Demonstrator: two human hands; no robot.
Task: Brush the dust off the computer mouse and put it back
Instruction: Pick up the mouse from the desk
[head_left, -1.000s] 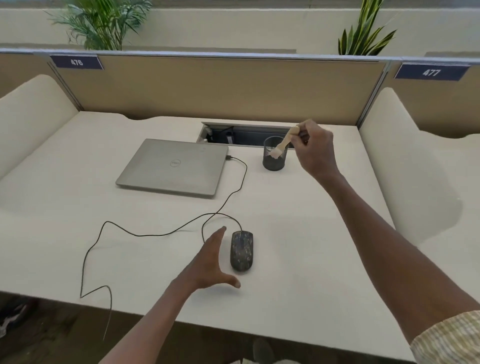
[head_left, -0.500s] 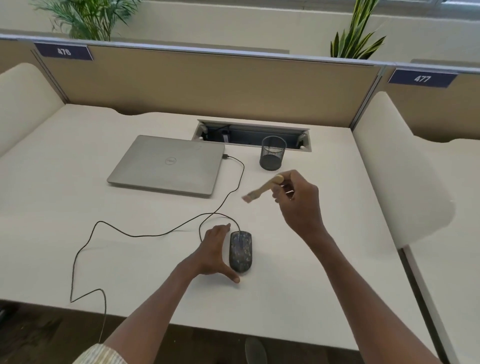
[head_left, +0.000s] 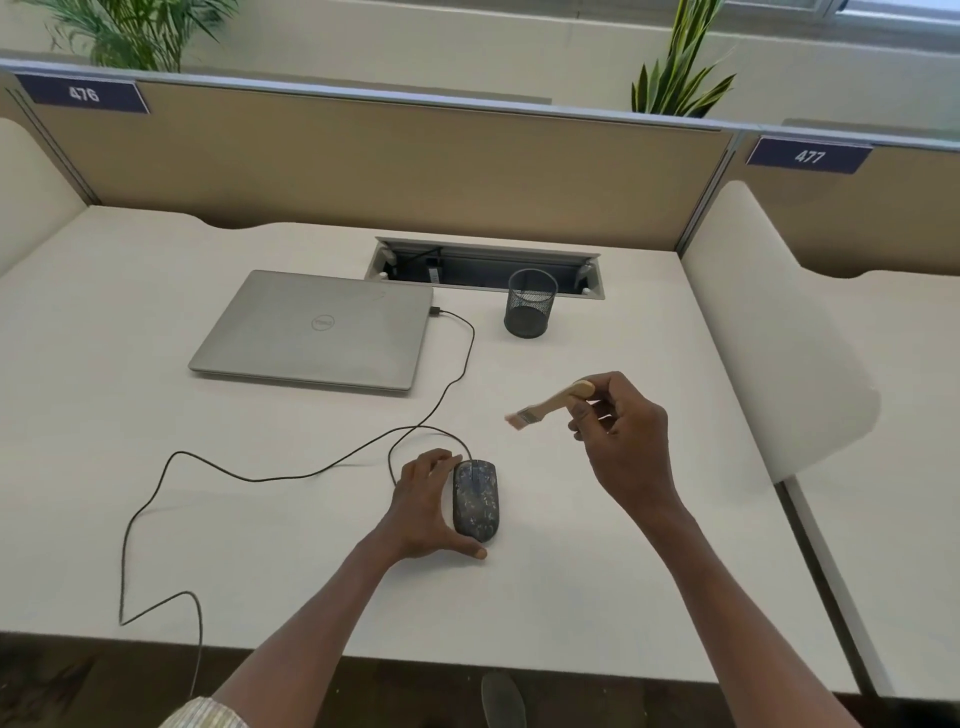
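A dark, dust-speckled wired mouse (head_left: 476, 500) lies on the white desk (head_left: 597, 571) near the front middle. My left hand (head_left: 425, 506) lies against the mouse's left side, fingers along its top edge and thumb at its near end. My right hand (head_left: 621, 441) hovers to the upper right of the mouse and pinches the wooden handle of a small brush (head_left: 550, 402). The bristles point left and hang in the air above the desk, apart from the mouse.
A closed silver laptop (head_left: 317, 330) lies at the back left, with the mouse cable (head_left: 171, 467) looping across the desk and over its front edge. A black mesh pen cup (head_left: 530, 304) stands before an open cable hatch (head_left: 488, 270). Partition walls enclose the back and sides.
My right hand has carried the brush from the pen cup down toward the mouse. My left hand has closed in against the mouse's left side.
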